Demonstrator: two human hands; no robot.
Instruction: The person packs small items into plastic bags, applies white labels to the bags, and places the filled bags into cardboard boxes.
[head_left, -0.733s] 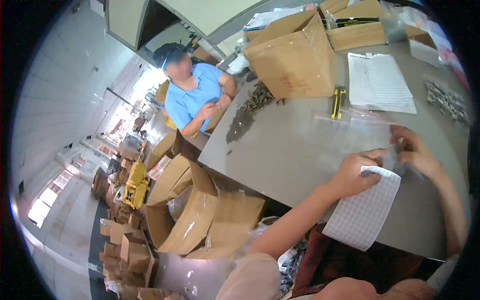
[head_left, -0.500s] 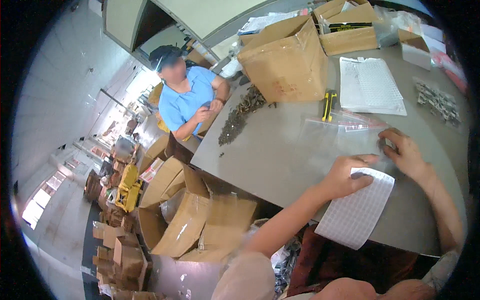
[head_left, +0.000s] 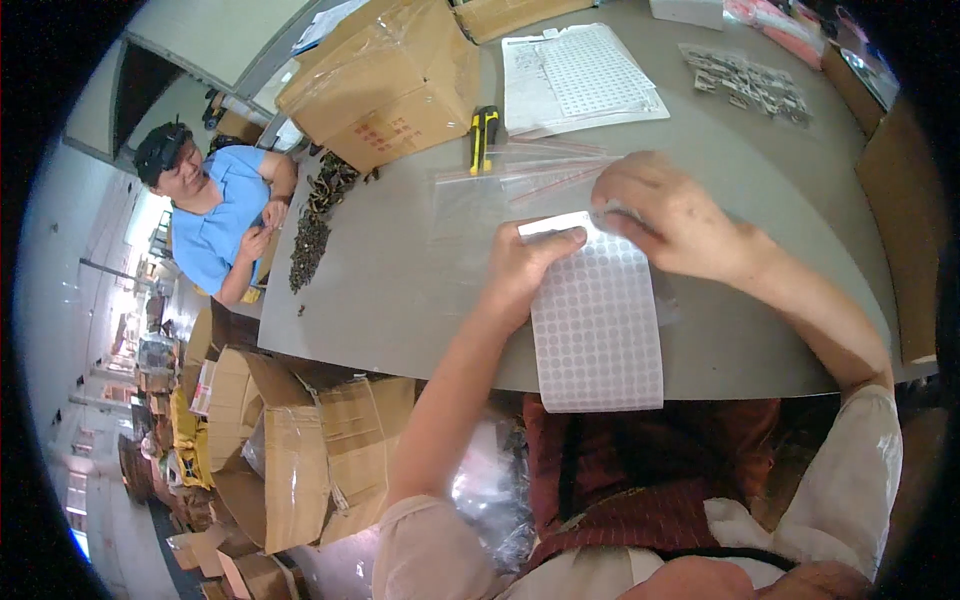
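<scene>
My left hand [head_left: 528, 262] grips the top left of a sheet of small round white stickers [head_left: 598, 330], its thumb lying on the face. The sheet hangs over the table's near edge. At its top right corner my right hand [head_left: 668, 212] is closed, fingers bent together. Something small and greyish shows at its fingertips, too hidden to name. Flat clear zip bags [head_left: 470, 205] with red seal strips lie just beyond both hands, partly covered by them.
A yellow and black utility knife [head_left: 483, 140] lies beside a large carton [head_left: 400, 110]. Farther back are printed sheets [head_left: 590, 75] and a bag of metal parts [head_left: 745, 82]. Small dark parts [head_left: 312, 235] are heaped at left, near a seated person in blue [head_left: 220, 215]. Open cartons [head_left: 300, 450] stand below left.
My view has swung right, so the scene sits farther left. My right hand has come from over the bags to the sheet's top corner. The sheet now hangs straighter.
</scene>
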